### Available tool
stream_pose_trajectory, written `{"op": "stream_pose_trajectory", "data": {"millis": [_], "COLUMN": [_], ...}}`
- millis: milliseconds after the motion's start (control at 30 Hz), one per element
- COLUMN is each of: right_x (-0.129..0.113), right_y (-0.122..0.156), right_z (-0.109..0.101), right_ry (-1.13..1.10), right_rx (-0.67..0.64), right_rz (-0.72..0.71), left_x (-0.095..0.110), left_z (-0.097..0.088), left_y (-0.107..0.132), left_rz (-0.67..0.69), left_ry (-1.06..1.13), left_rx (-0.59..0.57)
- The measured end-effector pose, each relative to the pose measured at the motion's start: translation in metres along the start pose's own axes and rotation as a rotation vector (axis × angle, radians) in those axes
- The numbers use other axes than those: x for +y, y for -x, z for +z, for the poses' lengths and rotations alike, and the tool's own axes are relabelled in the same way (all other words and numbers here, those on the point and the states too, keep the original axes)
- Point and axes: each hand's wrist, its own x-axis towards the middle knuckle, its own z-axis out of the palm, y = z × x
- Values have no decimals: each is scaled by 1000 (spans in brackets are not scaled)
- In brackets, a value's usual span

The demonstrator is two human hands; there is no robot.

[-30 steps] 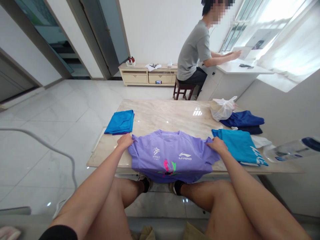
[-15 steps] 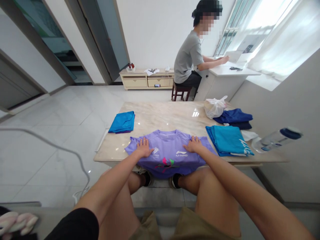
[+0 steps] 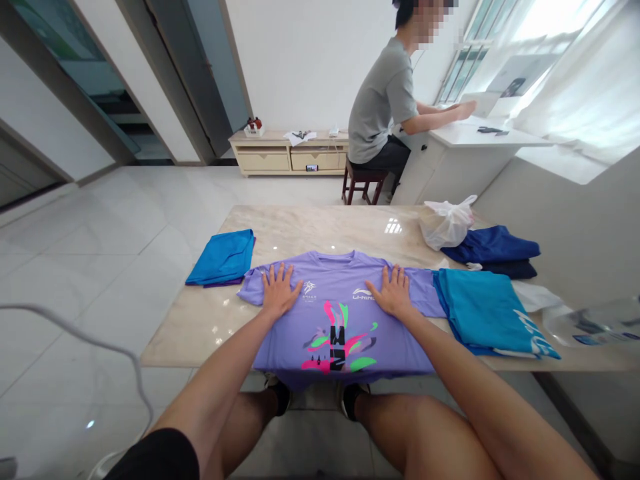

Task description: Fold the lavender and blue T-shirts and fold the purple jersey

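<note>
Now I'm splaying my left hand (image 3: 280, 292) and right hand (image 3: 395, 292) flat on the purple shirt (image 3: 327, 285) across the bench (image 3: 320, 225)!

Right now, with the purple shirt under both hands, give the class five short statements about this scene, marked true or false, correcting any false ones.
1. The left hand and right hand both lie on the purple shirt. True.
2. The shirt's collar lies nearest the camera wearer. False: the collar is on the far side.
3. The shirt's lower part reaches over the near edge of the table. True.
4. The plastic bag sits at the table's left. False: the white plastic bag is toward the right.
5. The person in grey is standing. False: they sit on a stool.
</note>
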Motion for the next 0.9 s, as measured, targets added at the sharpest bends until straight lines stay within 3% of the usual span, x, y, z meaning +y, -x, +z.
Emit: {"op": "stream_pose_trajectory", "data": {"millis": [167, 300, 400, 500, 600, 733, 800, 900], "right_x": [9, 9, 3, -10, -31, -58, -67, -70], "right_y": [-73, -134, -167, -177, -159, -94, -51, 11], "right_z": [4, 7, 5, -3, -19, -46, -61, -82], "right_ry": [4, 11, 12, 84, 190, 248, 239, 191], "right_rx": [103, 135, 144, 191, 270, 221, 110, -147], "right_rz": [1, -34, -29, -10, -87, -273, -281, -182], "left_x": [9, 15, 18, 25, 36, 47, 47, 44], "left_z": [-1, 2, 0, -7, -18, -41, -57, -88], "left_y": [-86, -141, -168, -177, -160, -97, -57, 0], "left_rz": [59, 76, 77, 68, 164, 330, 308, 225], "left_ry": [-12, -48, -68, -136, -213, -241, -254, -284], "left_rx": [-9, 25, 5, -4, 39, -33, -146, -408]}}
